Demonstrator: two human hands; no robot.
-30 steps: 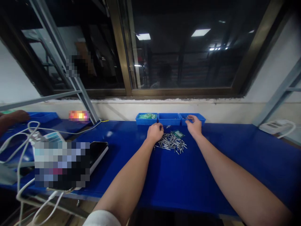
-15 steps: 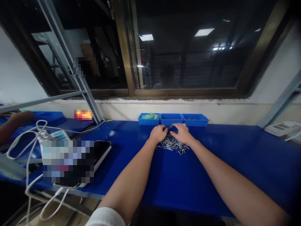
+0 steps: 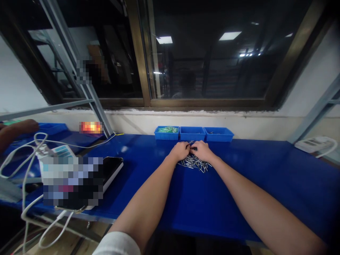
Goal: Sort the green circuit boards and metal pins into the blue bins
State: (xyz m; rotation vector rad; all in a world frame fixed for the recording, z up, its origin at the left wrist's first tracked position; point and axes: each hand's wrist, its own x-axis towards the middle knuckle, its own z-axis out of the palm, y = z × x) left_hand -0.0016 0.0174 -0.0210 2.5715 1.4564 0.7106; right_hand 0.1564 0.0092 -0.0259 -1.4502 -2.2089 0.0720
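Observation:
A loose pile of thin silvery metal pins (image 3: 195, 164) lies on the blue tabletop (image 3: 196, 202), with both hands over its far side. My left hand (image 3: 180, 151) is closed, its fingers curled down among the pins. Close against it, my right hand (image 3: 203, 151) is closed too, and the fingertips of the two nearly meet. Whatever lies between the fingers is hidden or too small to name.
Behind the pile stand three blue bins: one with green bags (image 3: 166, 133), a middle bin (image 3: 192, 136), and a right bin (image 3: 219, 137) with a few small pieces. Left are a phone (image 3: 113, 164) and white cables (image 3: 25, 187). Another person's hand (image 3: 28, 125) shows far left.
My right hand has moved left toward my left hand, and its spread fingers have curled in. The gap between the hands has narrowed. The view has shifted slightly.

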